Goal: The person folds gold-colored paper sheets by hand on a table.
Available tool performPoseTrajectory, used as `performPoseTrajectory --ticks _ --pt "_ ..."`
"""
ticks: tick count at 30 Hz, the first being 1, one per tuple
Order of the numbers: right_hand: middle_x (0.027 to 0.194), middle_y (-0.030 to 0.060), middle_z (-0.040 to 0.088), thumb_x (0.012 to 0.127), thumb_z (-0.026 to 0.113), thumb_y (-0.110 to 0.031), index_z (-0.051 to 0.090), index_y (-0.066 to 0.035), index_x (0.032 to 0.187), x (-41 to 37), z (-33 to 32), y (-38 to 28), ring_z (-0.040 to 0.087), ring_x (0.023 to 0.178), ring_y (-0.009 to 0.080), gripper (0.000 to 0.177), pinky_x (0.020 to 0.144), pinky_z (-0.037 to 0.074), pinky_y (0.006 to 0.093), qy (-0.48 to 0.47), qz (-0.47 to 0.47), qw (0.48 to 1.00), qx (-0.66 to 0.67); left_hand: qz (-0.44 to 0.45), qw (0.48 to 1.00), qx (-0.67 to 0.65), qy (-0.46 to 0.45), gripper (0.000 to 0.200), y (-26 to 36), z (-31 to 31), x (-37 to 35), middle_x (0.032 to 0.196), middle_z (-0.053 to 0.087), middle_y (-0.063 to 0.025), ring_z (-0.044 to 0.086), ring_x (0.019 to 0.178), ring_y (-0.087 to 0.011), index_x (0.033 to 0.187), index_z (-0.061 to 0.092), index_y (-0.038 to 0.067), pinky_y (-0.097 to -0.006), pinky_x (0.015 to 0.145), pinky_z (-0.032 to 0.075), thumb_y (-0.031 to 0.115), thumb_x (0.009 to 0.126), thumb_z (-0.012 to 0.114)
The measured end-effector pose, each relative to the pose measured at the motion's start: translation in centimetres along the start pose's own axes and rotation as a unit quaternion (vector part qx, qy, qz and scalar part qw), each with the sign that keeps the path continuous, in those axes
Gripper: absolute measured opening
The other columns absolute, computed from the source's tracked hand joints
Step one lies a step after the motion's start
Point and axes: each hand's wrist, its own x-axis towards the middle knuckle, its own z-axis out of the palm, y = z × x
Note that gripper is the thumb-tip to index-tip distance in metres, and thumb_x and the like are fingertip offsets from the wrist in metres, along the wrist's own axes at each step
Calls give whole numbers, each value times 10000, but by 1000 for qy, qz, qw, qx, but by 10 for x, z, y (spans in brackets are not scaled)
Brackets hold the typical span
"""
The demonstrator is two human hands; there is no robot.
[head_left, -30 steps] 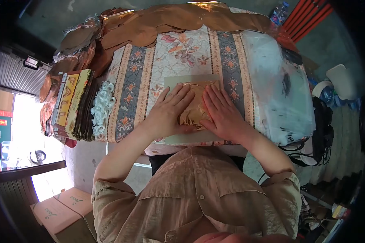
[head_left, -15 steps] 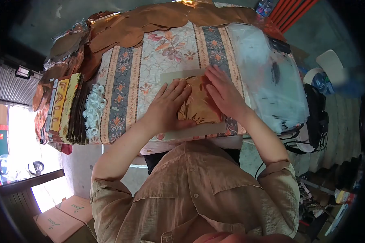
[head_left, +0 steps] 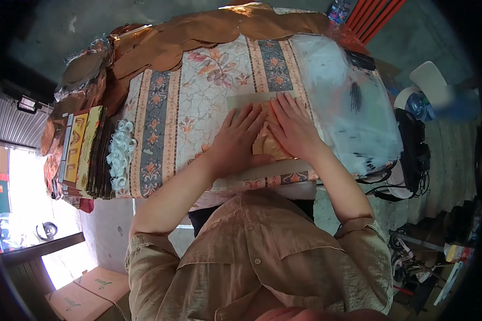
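Observation:
A shiny gold-brown packet (head_left: 268, 144) lies on a flat greyish sheet (head_left: 246, 99) near the front edge of the patterned cloth (head_left: 206, 75). Both palms rest on it. My left hand (head_left: 240, 136) covers the packet's left part, fingers spread and thumb stretched to the right along its lower side. Over the right part lies my right hand (head_left: 293, 124), flat, with its fingers pointing up and away. Much of the packet is hidden under the hands.
White plastic rings (head_left: 122, 155) are heaped at the left, beside a stack of printed cards (head_left: 82, 152). Brown sheets (head_left: 193, 37) line the far edge. Clear plastic bags (head_left: 353, 117) cover the right side. A cardboard box (head_left: 91, 294) stands at lower left.
Both hands have moved closer together over the packet, the left one shifting right. The greyish sheet sits further right relative to the cloth. The whole view has shifted slightly.

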Motion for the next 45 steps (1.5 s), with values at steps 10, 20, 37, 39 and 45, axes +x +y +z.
performPoseTrajectory --ticks 10,20,37,39,45 --pt "1460 218 369 920 518 -321 411 14 1383 -1 6 3 314 1385 360 581 1157 214 439 -4 -10 999 -36 156 976 -91 123 295 5 4 65 1197 623 -90 614 1020 -305 1059 655 80 -415 877 489 137 770 682" --pt "1500 160 341 922 510 -444 369 -14 1421 -5 51 27 291 1410 304 673 1158 197 456 146 -81 978 -126 248 953 2 176 82 90 63 164 831 614 -33 586 868 -229 763 650 85 -379 754 473 151 727 618" --pt "1483 235 334 932 483 -377 363 43 1403 -2 19 13 290 1393 379 642 1148 214 483 33 -18 993 114 69 895 -329 292 171 70 -2 152 804 673 -146 644 722 -180 989 679 14 -323 676 500 149 898 626" --pt "1467 236 352 936 500 -342 388 42 1385 5 4 5 298 1381 388 601 1147 222 473 -18 -14 1000 2 -5 902 -299 312 161 51 -48 125 850 693 -106 654 775 -154 1005 685 16 -285 717 508 127 913 612" --pt "1469 229 350 961 484 -337 387 37 1387 4 -1 -2 289 1385 381 575 1150 214 465 -8 9 1000 -10 -19 879 -144 454 190 -6 -139 6 955 698 -112 665 821 -172 1036 692 44 -271 711 512 24 854 645"
